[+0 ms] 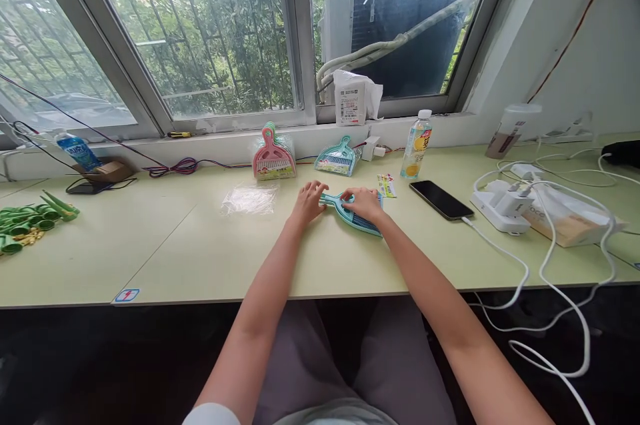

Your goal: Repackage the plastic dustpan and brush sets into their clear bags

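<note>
A small teal dustpan [350, 218] lies on the table in front of me, with a matching brush [371, 221] with dark bristles against it. My left hand [307, 203] is at the handle end, its curled fingers and thumb on either side of the tip. Bent over the middle of the set, my right hand [363, 203] grips the brush and covers part of it. Just beyond that hand lies a printed label card [387, 185]. Clear crumpled plastic wrapping [250, 199] rests to the left of my left hand.
Pink dustpan sets [274, 158] and a wrapped teal set [336, 158] stand along the back. To the right are a drink bottle [416, 145], a phone [442, 199] and a power strip [503, 205] with white cables. Green pieces [30, 221] lie far left.
</note>
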The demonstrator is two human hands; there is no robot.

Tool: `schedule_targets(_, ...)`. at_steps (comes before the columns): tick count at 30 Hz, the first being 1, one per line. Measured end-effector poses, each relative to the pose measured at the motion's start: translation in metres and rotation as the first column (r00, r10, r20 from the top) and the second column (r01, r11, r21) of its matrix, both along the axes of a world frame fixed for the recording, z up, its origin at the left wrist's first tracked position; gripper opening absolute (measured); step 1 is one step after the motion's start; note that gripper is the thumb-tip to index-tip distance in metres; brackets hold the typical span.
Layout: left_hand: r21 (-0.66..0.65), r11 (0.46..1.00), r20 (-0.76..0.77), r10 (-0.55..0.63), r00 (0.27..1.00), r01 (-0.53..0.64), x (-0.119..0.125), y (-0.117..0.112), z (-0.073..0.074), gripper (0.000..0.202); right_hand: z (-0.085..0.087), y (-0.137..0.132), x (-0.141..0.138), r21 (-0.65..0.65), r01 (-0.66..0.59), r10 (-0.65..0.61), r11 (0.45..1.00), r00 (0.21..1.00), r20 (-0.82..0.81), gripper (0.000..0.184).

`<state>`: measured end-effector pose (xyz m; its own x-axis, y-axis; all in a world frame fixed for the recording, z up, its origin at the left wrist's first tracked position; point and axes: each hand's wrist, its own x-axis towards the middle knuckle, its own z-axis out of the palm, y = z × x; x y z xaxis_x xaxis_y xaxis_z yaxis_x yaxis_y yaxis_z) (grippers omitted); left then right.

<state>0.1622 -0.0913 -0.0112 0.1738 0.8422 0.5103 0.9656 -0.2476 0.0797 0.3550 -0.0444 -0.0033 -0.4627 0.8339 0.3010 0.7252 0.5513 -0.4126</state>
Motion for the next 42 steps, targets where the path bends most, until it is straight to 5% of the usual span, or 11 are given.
schedule_targets(8, -0.011, 0.996, -0.210, -0.089, 0.974, 0.089, 0.003, 0.008, -0.008, 0.021, 0.003, 0.007, 0.005, -0.129, -0.047, 0.037, 0.991, 0.996, -0.080, 0.021)
schedule_targets(18, -0.054, 0.978, -0.311, -0.208, 0.927, 0.202, 0.008, 0.000, -0.004, 0.030, -0.002, 0.015, 0.007, -0.175, -0.050, 0.032, 0.983, 0.994, -0.104, 0.025)
schedule_targets(34, -0.143, 0.989, -0.252, -0.075, 0.965, 0.040, 0.025, -0.002, -0.008, 0.033, -0.001, 0.012, 0.009, -0.149, -0.018, 0.015, 0.989, 1.000, -0.021, 0.009)
schedule_targets(39, -0.025, 1.000, -0.100, -0.015, 0.995, 0.012, 0.021, -0.004, -0.005, 0.030, 0.002, 0.009, 0.006, -0.143, 0.002, -0.015, 0.990, 0.996, -0.087, 0.007)
schedule_targets(42, 0.136, 0.981, 0.276, 0.098, 0.956, -0.140, 0.033, -0.004, -0.001, 0.042, 0.006, 0.005, 0.002, -0.125, 0.060, -0.080, 0.990, 0.983, -0.163, 0.013)
